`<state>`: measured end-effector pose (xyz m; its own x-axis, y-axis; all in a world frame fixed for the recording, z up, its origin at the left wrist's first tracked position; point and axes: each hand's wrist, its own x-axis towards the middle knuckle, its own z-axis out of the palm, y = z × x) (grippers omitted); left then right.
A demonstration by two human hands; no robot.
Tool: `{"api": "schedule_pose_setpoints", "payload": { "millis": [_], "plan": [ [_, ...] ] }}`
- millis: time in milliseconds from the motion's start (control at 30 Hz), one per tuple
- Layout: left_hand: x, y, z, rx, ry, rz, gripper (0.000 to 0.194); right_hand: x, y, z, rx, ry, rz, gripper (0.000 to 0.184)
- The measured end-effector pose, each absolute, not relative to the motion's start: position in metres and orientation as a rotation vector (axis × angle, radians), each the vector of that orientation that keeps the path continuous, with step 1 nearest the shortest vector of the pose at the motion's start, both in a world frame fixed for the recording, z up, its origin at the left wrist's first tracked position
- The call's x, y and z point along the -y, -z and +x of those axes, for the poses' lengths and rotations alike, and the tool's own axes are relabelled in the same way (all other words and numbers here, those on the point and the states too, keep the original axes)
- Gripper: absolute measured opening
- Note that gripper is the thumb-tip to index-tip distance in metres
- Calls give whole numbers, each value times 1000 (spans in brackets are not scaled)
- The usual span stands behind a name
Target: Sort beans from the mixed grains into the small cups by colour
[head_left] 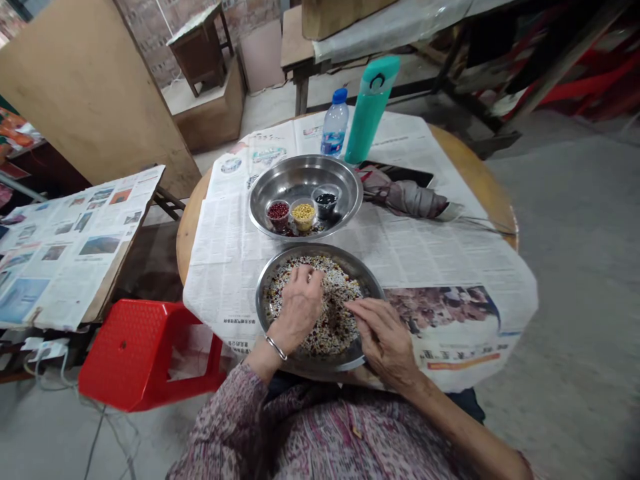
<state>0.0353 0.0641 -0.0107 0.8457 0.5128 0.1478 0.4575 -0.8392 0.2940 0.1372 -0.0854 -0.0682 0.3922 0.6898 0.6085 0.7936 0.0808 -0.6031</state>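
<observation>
A steel basin (367,275) at the table's near edge holds mixed grains (325,333), white with dark red, yellow and black bits. Over its left part is my left hand (301,303), wearing a silver bracelet, its fingers curled down at the grains. At the right side, my right hand (385,337) pinches thumb and fingertips together above the grains; anything in the pinch is too small to make out. Behind, a second steel basin (295,170) holds clear cups of red beans (278,212), yellow beans (303,213) and black beans (327,200), with loose bits beside them.
Newspaper (215,260) covers the round table (186,247). Beyond the basins stand a water bottle (335,127) and a teal flask (371,110). A folded umbrella (407,193) and a dark phone (400,173) lie right. A red stool (133,353) stands left.
</observation>
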Motion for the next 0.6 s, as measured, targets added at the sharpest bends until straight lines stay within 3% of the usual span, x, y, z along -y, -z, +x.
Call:
{"api": "schedule_pose_setpoints", "payload": {
  "millis": [167, 333, 600],
  "plan": [
    [-81, 12, 20, -1012, -393, 2833, 48, 85, 70, 137, 1335, 159, -1641, 45],
    [-60, 10, -6, -821, -280, 2606, 22, 85, 70, 137, 1367, 171, -1652, 42],
    [-17, 15, 5, -309, -163, 2567, 17, 86, 74, 137, 1299, 171, -1655, 44]
  ]
}}
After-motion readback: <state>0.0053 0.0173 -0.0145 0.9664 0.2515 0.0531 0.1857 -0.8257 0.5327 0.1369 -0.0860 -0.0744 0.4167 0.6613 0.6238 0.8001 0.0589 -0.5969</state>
